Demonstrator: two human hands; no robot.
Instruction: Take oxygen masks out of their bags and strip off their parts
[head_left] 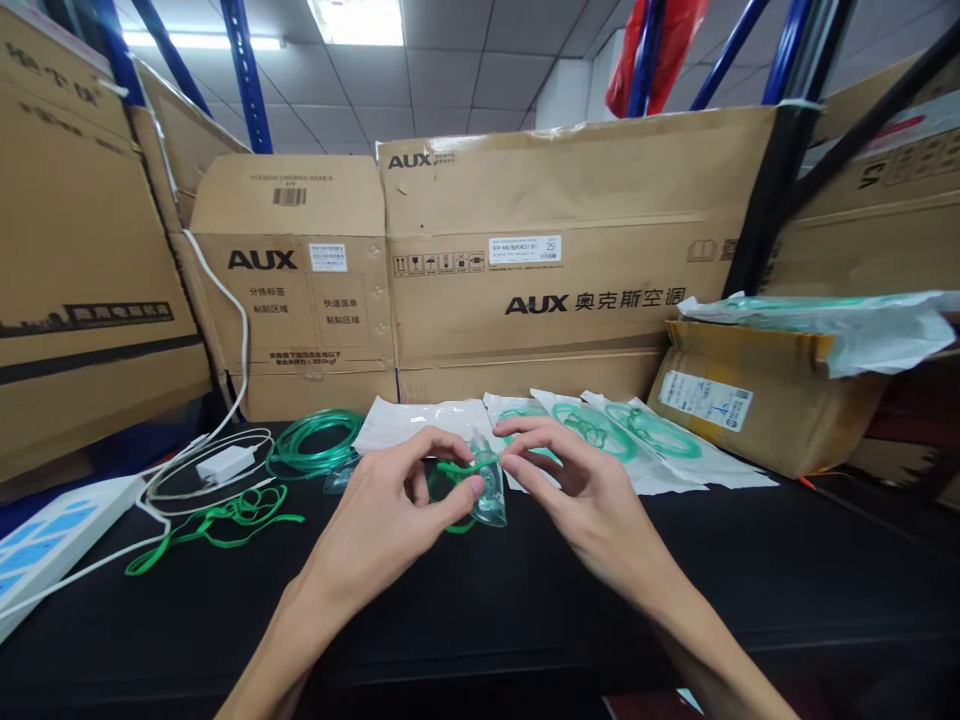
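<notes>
A small clear-green oxygen mask [491, 497] is between my two hands, above the black table. A green elastic strap [486, 463] crosses the mask, and a loop of it hangs behind my left fingers. My left hand [401, 495] is closed, with thumb and forefinger on the strap at the mask's left side. My right hand [581, 480] pinches the strap's other end at the mask's right edge, its remaining fingers raised. Whether my left thumb also presses on the mask, I cannot tell.
Loose green straps [232, 515], coiled green tubing [315, 445], a white adapter [225, 463] and a power strip [64, 540] lie left. Behind my hands are white pouches [660, 455] with green tubing. Cardboard boxes [570, 220] wall the back; a smaller carton [750, 390] stands right.
</notes>
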